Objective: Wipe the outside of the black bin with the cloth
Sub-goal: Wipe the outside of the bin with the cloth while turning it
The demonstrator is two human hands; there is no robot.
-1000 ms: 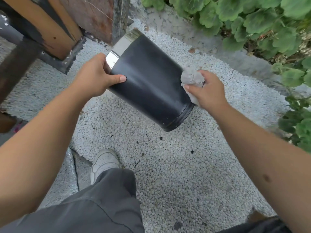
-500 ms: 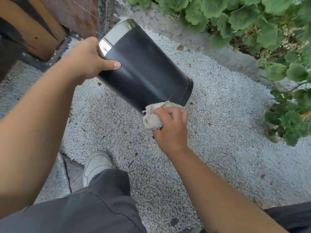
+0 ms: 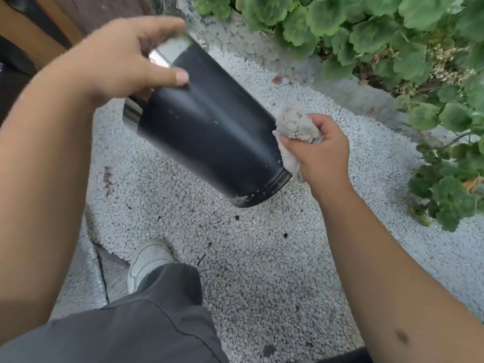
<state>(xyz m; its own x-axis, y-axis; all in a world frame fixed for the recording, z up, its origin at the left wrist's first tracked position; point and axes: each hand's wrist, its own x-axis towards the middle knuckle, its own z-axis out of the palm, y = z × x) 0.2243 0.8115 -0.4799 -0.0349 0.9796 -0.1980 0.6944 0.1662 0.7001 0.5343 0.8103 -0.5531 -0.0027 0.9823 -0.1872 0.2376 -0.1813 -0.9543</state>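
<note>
L hand (image 3: 115, 61) grips black bin (image 3: 209, 127) rim; R hand (image 3: 322, 150) pinches cloth (image 3: 296, 124) on base; gravel (image 3: 262, 258), plants (image 3: 366, 35) nearby.

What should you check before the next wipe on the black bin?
1. Left hand has a firm grip on the black bin at its shiny rim: ok.
2. Right hand holds the cloth bunched up: ok.
3. Cloth touches the bin's side near the bottom: ok.
4. Bin is up off the gravel, tilted: ok.
5. Bin's outside is clean: not ok, pale specks show near the bottom edge.
6. Far side of the bin is clean: cannot tell, it is hidden.
</note>
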